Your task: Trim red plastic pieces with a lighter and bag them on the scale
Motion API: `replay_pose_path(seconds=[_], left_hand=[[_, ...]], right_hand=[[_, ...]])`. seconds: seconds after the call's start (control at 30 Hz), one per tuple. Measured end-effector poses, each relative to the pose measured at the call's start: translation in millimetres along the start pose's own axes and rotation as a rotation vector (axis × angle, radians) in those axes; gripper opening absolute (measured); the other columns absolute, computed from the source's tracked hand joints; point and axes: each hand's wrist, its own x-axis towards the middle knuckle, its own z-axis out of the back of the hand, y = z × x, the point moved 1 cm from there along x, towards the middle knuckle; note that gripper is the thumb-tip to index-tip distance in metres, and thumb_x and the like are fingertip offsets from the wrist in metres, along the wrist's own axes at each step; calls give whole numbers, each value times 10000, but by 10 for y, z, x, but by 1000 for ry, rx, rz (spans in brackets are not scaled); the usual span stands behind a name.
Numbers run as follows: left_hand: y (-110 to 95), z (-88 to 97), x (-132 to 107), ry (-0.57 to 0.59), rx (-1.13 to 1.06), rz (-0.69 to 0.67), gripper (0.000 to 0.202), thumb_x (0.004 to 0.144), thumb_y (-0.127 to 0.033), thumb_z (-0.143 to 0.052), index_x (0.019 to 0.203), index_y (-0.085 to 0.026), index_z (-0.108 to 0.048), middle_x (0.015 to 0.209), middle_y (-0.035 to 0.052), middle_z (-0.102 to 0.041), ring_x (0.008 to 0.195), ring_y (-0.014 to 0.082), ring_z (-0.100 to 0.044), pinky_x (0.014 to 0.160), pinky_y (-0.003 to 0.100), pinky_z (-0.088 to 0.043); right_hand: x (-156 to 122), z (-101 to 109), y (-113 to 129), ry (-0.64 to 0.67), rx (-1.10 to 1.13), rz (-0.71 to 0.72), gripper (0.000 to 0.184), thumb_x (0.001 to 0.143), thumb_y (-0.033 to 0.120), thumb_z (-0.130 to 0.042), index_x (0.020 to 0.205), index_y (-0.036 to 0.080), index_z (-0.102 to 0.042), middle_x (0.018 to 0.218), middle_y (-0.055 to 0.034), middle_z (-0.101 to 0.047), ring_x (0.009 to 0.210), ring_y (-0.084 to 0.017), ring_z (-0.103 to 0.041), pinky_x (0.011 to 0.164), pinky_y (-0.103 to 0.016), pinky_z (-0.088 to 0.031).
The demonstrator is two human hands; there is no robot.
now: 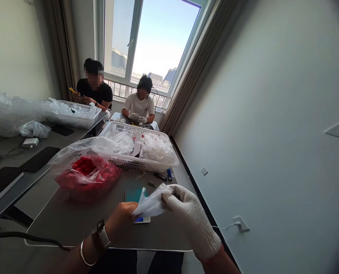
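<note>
Along the far left, a heap of clear plastic bags [18,114] lies on a side table [68,140], with a white charger [30,142] near its front; behind, a white basket [85,122] stands at the table's far end, and a seated person in a black shirt [99,91] holds something yellow [73,91]; on the nearer table [80,224], a clear bag of red things [89,175] slumps at the left, its loose top spread toward another basket; left of centre, the wearer's bare left hand [120,217], with a watch [101,226] and a silver bangle [82,254] at the wrist, pinches the lower left end of a small plastic bag [152,202]; the bag slants between the two hands, above the nearer table; beneath it show a teal panel [133,195] and a white strip with buttons [147,219], both partly covered, and whether they form one device cannot be told; farther back, the larger basket [143,165] holds white coils [122,143] and, to their right, crumpled white bags [156,148]; past it sits a person in a white shirt [139,104] and pale gloves; the right hand [185,207], in a white knitted glove, grips the small bag's right end, thumb and fingers closed narrowly on it; just beyond lies a blue object [169,174]; at the far right, a white cable [223,228] reaches a wall socket [242,223].
</note>
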Motion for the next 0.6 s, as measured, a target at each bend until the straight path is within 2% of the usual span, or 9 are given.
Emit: replay_pose_path(seconds=[0.1, 0.27, 0.33, 0.4, 0.5, 0.6], left_hand=[[-1, 100, -97, 16, 4, 9, 337, 957, -287, -444, 705, -172, -636, 662, 41, -662, 583, 157, -617, 545, 234, -450], [-35, 268, -165, -33, -29, -49, 278, 968, -262, -422, 855, -190, -666, 751, 45, -697, 631, 160, -655, 575, 229, -497], [-12, 297, -149, -53, -44, -32, 269, 972, -264, -425, 870, -192, -663, 758, 41, -692, 643, 161, -656, 575, 233, -508], [36, 300, -113, -93, -56, 11, 238, 971, -308, -453, 971, -205, -666, 869, 56, -716, 751, 186, -686, 649, 261, -544], [101, 293, -10, -266, -102, 148, 332, 968, -412, -452, 1208, -224, -584, 1113, 88, -697, 956, 228, -685, 807, 337, -560], [83, 299, 195, -482, -205, 304, 395, 989, -472, -349, 1213, -207, -539, 1080, 86, -695, 953, 222, -683, 815, 355, -552]], right_hand=[[48, 130, -52, 10, 96, -66, 275, 754, 419, -671, 762, 145, -647, 638, 10, -550, 573, -99, -470, 515, -202, -376], [83, 293, 31, 29, 137, -131, 303, 696, 417, -740, 772, 134, -664, 656, -10, -574, 555, -93, -476, 486, -192, -374], [141, 316, 85, 45, 121, -122, 296, 718, 416, -729, 775, 133, -663, 648, -4, -570, 544, -81, -472, 476, -181, -366], [263, 318, 169, 51, 108, -84, 291, 730, 408, -721, 795, 129, -665, 642, -2, -573, 534, -76, -478, 468, -176, -373], [597, 316, 425, -1, 104, 11, 278, 703, 365, -728, 814, 119, -661, 689, -30, -616, 564, -103, -541, 497, -212, -446], [1090, 350, 845, -126, 14, 148, 198, 696, 288, -714, 779, 119, -651, 726, -57, -637, 627, -139, -591, 571, -280, -507]])
